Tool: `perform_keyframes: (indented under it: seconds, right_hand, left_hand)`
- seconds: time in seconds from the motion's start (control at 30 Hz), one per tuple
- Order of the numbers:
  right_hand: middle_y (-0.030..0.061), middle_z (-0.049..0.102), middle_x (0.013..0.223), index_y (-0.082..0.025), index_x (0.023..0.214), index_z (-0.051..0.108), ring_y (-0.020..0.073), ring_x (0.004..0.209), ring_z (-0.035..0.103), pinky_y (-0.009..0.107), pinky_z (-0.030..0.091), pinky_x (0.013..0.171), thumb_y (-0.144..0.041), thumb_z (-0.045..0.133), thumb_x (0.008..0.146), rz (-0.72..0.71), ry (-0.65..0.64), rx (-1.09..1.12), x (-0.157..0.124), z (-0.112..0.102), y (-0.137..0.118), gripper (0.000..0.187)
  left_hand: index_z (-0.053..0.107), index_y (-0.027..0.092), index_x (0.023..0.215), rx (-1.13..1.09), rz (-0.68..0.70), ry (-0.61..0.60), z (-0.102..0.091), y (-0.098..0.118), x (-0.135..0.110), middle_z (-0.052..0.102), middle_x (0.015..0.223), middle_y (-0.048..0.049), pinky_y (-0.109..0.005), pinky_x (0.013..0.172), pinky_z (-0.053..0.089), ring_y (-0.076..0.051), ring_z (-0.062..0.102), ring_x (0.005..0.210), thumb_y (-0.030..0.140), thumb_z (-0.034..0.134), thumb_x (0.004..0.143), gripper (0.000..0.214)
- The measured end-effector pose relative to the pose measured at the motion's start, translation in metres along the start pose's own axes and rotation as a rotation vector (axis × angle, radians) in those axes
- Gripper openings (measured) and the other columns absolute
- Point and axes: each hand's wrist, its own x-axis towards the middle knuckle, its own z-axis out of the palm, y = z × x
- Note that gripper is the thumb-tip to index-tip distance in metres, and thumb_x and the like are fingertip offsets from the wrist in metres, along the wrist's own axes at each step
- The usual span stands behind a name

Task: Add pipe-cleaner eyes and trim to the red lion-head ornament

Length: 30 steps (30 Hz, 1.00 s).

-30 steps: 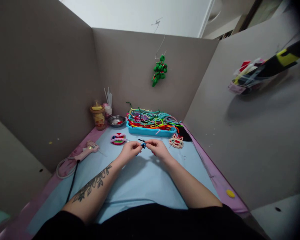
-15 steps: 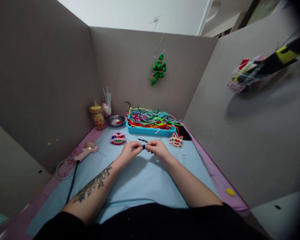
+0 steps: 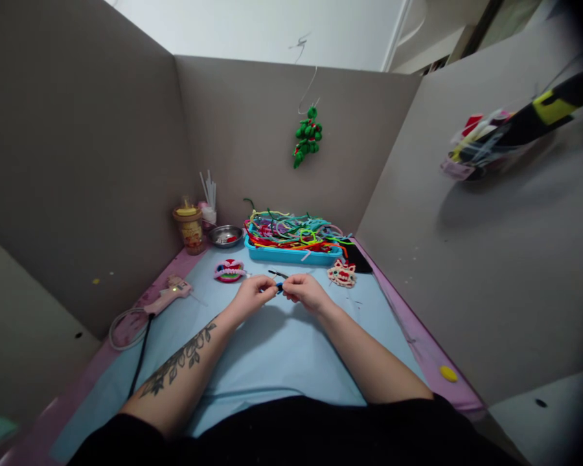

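Observation:
Between the fingertips of both hands is a small blue and black piece (image 3: 279, 287), mostly covered by the fingers. My left hand (image 3: 252, 293) pinches it from the left, and my right hand (image 3: 305, 291) pinches its right side. Just beyond the fingers lies a thin dark strip (image 3: 277, 274), too small to name. Left of my hands rests a pink, red and green fuzzy ornament (image 3: 229, 270) with a blue and black round on it. A cream and red fuzzy ornament (image 3: 342, 274) lies to the right.
A blue tray (image 3: 296, 257) heaped with colourful pipe cleaners (image 3: 301, 232) stands behind. At left are a pink glue gun (image 3: 168, 296), a metal bowl (image 3: 226, 237) and a lidded cup (image 3: 191, 232). A green ornament (image 3: 309, 137) hangs over the back panel. A yellow disc (image 3: 448, 374) lies right.
The fingers have shifted very slightly around the blue and black piece, which shows at a different angle. Both hands stay in nearly the same place.

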Motion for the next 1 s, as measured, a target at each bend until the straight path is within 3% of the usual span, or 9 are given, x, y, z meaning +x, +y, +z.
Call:
perform_keyframes:
  seconds: [0.13,0.33,0.5,0.73,1.0]
  right_hand:
    - [0.0006,0.061,0.055,-0.014,0.063,0.064,0.0087,0.047,0.048,0.021,0.030,0.044,-0.034,0.072,0.058,-0.015,0.001,0.016,0.000,0.002,0.000,0.021]
    - [-0.0046,0.050,0.048,-0.016,0.063,0.059,0.0071,0.044,0.041,0.021,0.030,0.046,-0.037,0.068,0.065,-0.138,0.004,0.037,-0.002,0.007,-0.002,0.023]
    - [-0.0055,0.047,0.050,-0.017,0.065,0.055,0.0074,0.045,0.039,0.021,0.030,0.046,-0.038,0.065,0.070,-0.207,0.050,-0.032,-0.002,0.009,0.001,0.024]
    - [-0.0055,0.048,0.050,-0.017,0.065,0.053,0.0067,0.041,0.040,0.021,0.028,0.043,-0.038,0.066,0.068,-0.144,0.068,0.140,0.000,0.016,0.008,0.024]
    - [-0.0045,0.049,0.053,-0.017,0.065,0.052,0.0056,0.041,0.039,0.020,0.025,0.041,-0.041,0.070,0.064,-0.053,0.036,0.237,-0.004,0.022,0.003,0.030]
  left_hand:
    - [0.064,0.014,0.068,-0.015,0.000,0.028,0.002,-0.001,0.000,0.061,0.065,-0.0017,-0.021,0.056,0.040,-0.011,0.053,0.061,0.029,0.056,0.076,0.019]
    - [0.063,0.013,0.077,-0.213,-0.124,-0.037,0.005,-0.007,0.001,0.062,0.066,-0.0020,-0.022,0.053,0.044,-0.011,0.054,0.056,0.036,0.056,0.077,0.023]
    - [0.060,0.013,0.077,-0.269,-0.166,-0.013,0.006,-0.007,0.002,0.060,0.065,-0.0015,-0.023,0.055,0.046,-0.012,0.056,0.058,0.038,0.056,0.077,0.025]
    - [0.062,0.015,0.087,-0.086,0.014,0.050,0.012,-0.015,0.000,0.060,0.079,-0.0023,-0.022,0.059,0.046,-0.013,0.055,0.072,0.030,0.064,0.072,0.021]
    - [0.063,0.018,0.090,0.160,0.174,0.154,0.009,-0.014,-0.003,0.060,0.078,-0.0024,-0.023,0.063,0.045,-0.013,0.053,0.072,0.025,0.059,0.079,0.014]
